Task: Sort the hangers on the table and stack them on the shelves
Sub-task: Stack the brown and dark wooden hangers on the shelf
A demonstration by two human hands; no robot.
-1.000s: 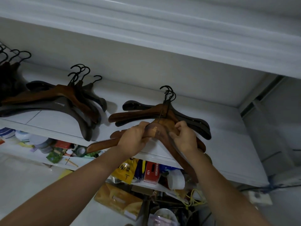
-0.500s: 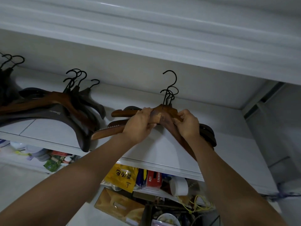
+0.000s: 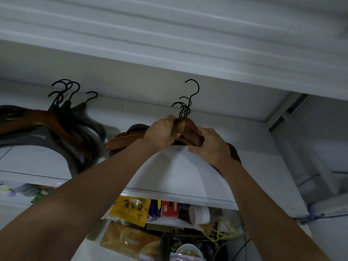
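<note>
A brown wooden hanger [image 3: 188, 129] with a black hook lies on top of a small stack of brown and dark hangers on the white shelf [image 3: 178, 174]. My left hand [image 3: 162, 133] grips the hanger's left arm near the neck. My right hand [image 3: 209, 146] grips its right arm, fingers curled round the wood. Several black hooks [image 3: 185, 106] rise behind my hands toward the back wall. Further left on the same shelf a second pile of brown and dark grey hangers [image 3: 56, 129] lies with its hooks bunched together.
A white shelf board [image 3: 169, 53] runs close overhead. Below the hanger shelf a cluttered shelf holds a yellow packet [image 3: 131, 210], a red box [image 3: 169, 209], a white roll [image 3: 200, 214] and yellow wire. A cardboard box [image 3: 130, 242] sits lower down. A wall corner closes the right side.
Both hands have pushed the brown hanger back and up onto the stack, toward the wall. The camera has tilted up, so the shelf sits lower in view.
</note>
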